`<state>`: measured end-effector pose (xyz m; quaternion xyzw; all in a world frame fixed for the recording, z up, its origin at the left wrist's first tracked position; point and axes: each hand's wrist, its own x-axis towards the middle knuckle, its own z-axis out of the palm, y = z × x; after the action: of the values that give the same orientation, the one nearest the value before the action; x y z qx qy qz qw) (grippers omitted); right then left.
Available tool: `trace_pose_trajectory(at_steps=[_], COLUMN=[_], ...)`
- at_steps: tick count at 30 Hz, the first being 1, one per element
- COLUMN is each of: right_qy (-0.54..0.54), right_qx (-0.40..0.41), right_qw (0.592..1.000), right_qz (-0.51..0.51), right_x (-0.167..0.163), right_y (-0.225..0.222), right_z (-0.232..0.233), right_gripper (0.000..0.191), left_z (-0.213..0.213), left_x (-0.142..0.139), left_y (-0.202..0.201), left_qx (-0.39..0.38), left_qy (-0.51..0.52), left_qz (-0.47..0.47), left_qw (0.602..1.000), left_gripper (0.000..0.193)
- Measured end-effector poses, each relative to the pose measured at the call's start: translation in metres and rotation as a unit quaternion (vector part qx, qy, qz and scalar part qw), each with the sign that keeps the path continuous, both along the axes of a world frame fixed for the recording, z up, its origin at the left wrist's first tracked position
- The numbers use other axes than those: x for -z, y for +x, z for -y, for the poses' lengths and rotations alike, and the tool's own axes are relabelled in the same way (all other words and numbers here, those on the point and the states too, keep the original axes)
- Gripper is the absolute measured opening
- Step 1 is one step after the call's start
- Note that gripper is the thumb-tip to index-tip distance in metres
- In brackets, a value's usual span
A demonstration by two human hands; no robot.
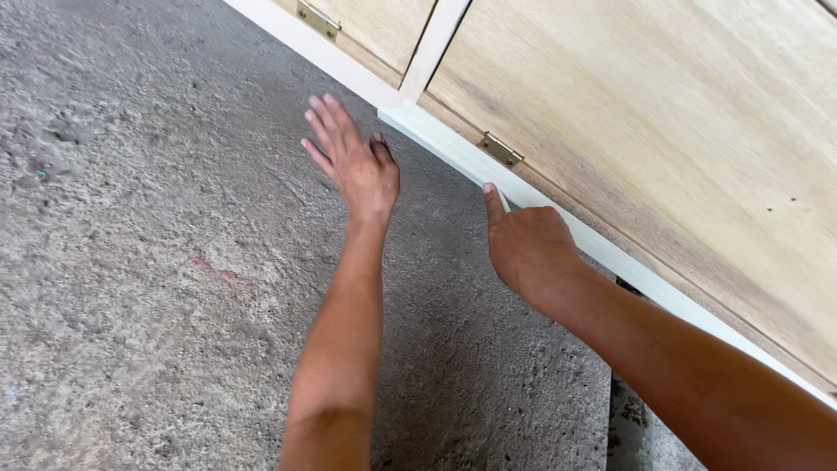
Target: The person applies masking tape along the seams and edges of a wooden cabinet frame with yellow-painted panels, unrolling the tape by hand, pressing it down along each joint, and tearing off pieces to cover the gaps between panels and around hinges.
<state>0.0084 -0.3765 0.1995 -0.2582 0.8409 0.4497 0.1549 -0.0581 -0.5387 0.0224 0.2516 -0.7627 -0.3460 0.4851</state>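
Note:
A light wooden cabinet (663,122) with a white frame lies on its side across the upper right. A white strip (453,148) runs along its lower edge, beside two brass hinges (500,150). My right hand (527,244) grips this strip, thumb pressed against its face and fingers curled around it. My left hand (353,157) hovers flat with fingers spread over the concrete floor, its thumb close to the strip's upper end, holding nothing.
Rough grey concrete floor (148,262) fills the left and bottom. A faint red mark (214,269) is on it. A second brass hinge (316,19) sits on the upper door panel. A dark gap (629,288) shows under the cabinet edge.

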Motion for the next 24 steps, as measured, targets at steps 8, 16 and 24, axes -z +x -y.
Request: trace_pose_trajectory(at_steps=[8, 16, 24], right_qy=[-0.063, -0.186, -0.114], right_qx=[-0.05, -0.175, -0.218], right_qw=[0.996, 0.965, 0.966], right_qz=[-0.037, -0.065, -0.075], right_x=[0.01, 0.003, -0.015], right_y=[0.001, 0.011, 0.038], right_z=[-0.014, -0.087, -0.171], right_gripper=[0.078, 0.076, 0.083], left_z=[-0.077, -0.079, -0.08], left_x=[0.013, 0.013, 0.018], left_y=[0.008, 0.0, -0.004], left_qx=[0.261, 0.19, 0.126], left_qy=[-0.308, -0.366, -0.414], left_qz=[-0.009, 0.027, 0.037], left_qw=[0.915, 0.911, 0.901], left_gripper=[0.08, 0.081, 0.088])
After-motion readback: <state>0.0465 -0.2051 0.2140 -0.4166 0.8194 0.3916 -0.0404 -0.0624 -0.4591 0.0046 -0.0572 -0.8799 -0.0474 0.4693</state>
